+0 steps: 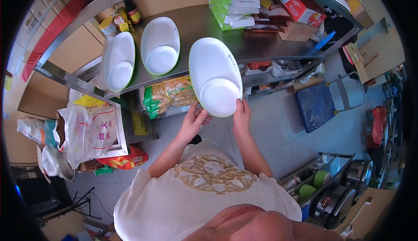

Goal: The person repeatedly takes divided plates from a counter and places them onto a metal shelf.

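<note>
A white oval divided plate (212, 62) with a green edge and a round compartment is held out in front of me, tilted. My right hand (242, 115) pinches its lower right rim, the thumb on top. At the lower left rim is my left hand (194, 121), fingers curled and thumb against the edge; part of its grip is hidden. Two similar plates, a left one (119, 60) and a middle one (160, 40), lie side by side on the metal shelf (191, 21).
Green boxes (233, 5) and a red-and-white carton (298, 5) stand at the back right of the shelf, bottles and jars (122, 18) at the back left. Below lies a noodle-like package (170, 95). A blue platform cart (315, 106) is at right, a rack with pots (335, 204) lower right.
</note>
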A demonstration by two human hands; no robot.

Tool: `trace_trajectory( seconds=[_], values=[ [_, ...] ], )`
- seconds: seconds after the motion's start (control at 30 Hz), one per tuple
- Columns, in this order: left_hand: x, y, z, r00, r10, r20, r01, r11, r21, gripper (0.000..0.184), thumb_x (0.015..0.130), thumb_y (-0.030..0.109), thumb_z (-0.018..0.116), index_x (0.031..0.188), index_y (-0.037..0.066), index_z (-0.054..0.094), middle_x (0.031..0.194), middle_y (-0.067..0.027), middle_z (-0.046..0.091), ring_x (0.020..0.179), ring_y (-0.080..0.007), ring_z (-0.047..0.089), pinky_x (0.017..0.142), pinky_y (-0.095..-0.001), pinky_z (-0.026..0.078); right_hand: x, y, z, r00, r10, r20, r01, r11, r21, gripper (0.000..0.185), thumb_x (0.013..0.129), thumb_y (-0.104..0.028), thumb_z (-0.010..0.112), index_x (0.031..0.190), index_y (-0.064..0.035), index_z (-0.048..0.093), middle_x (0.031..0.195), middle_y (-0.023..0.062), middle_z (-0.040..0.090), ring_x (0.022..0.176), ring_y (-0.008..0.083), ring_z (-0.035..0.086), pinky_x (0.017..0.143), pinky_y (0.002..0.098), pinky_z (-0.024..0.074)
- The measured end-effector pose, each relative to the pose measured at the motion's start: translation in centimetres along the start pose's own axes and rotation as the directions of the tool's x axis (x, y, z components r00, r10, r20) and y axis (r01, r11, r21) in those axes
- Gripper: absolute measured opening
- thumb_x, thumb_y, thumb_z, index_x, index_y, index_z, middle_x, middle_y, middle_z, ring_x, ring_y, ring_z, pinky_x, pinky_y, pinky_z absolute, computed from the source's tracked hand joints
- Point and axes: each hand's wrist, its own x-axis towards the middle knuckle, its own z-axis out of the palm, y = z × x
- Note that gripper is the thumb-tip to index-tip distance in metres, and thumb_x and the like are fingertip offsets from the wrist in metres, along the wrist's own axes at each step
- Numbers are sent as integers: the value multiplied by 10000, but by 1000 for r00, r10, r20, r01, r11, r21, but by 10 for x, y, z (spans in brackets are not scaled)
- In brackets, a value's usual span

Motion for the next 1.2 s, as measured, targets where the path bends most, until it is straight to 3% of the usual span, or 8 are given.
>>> trace_trajectory(
  seconds=[0.43, 0.53, 0.63, 0.73, 0.83, 0.87, 1.03, 1.2],
  values=[
    [127, 29, -40, 987, -145, -64, 141, 988, -60, 233, 1051, 200, 496, 1141, -14, 478, 1047, -159, 696, 891, -204, 702, 764, -316, 576, 130, 24, 74, 1000, -11, 24, 18, 955, -295, 334, 996, -247, 577, 1082, 73, 622, 995, 168, 700, 893, 216, 662, 818, 346, 513],
    [142, 39, -44, 984, -164, -75, 159, 985, -66, 238, 1051, 223, 501, 1099, -9, 483, 1045, -164, 702, 877, -209, 710, 738, -314, 579, 153, 42, 81, 982, -190, -9, 173, 911, -373, 341, 977, -245, 598, 1113, 68, 619, 950, 184, 709, 861, 257, 685, 789, 375, 528],
    [154, 49, -46, 974, -219, -63, 214, 974, -71, 273, 1057, 248, 486, 1101, -21, 480, 1038, -182, 704, 852, -221, 714, 705, -314, 582, 165, 52, 87, 936, -350, 20, 325, 843, -429, 307, 992, -242, 599, 1155, 19, 597, 939, 98, 675, 721, 132, 645, 560, 275, 536],
    [164, 54, -49, 967, -253, -37, 250, 967, -56, 314, 1065, 292, 462, 1108, -17, 491, 1030, -190, 708, 831, -225, 715, 668, -307, 574, 157, 30, 100, 965, -261, 0, 242, 891, -383, 336, 975, -249, 599, 1158, 31, 617, 867, 184, 707, 770, 289, 709, 710, 399, 544],
    [173, 56, -52, 963, -269, -27, 267, 962, -53, 359, 1069, 346, 438, 1105, -4, 510, 1015, -186, 713, 811, -224, 716, 633, -299, 560, 145, -3, 113, 996, -91, -9, 83, 941, -328, 353, 980, -267, 598, 1175, 28, 604, 793, 179, 694, 616, 272, 689, 593, 393, 532],
    [176, 55, -52, 961, -277, -12, 276, 960, -49, 375, 1070, 363, 431, 1103, 0, 516, 1008, -184, 715, 804, -224, 716, 622, -297, 556, 155, 14, 112, 985, -170, -13, 149, 898, -414, 349, 985, -284, 600, 1163, 16, 604, 715, 160, 673, 510, 244, 654, 508, 389, 503],
    [185, 51, -47, 954, -296, -33, 294, 954, -58, 445, 1065, 447, 393, 1078, 24, 532, 953, -169, 718, 774, -210, 693, 622, -287, 528, 161, 15, 124, 987, -148, -56, 117, 920, -373, 388, 992, -354, 607, 1172, -10, 606, 650, 107, 638, 484, 173, 614, 466, 337, 487],
    [188, 45, -33, 950, -313, 13, 312, 948, 62, 422, 1060, 452, 384, 1040, 57, 532, 918, -145, 708, 739, -183, 653, 651, -277, 498, 124, -6, 105, 990, -126, -69, 119, 989, -88, 435, 986, -388, 593, 1173, 4, 625, 750, 127, 696, 579, 188, 667, 547, 336, 540]
  ],
)
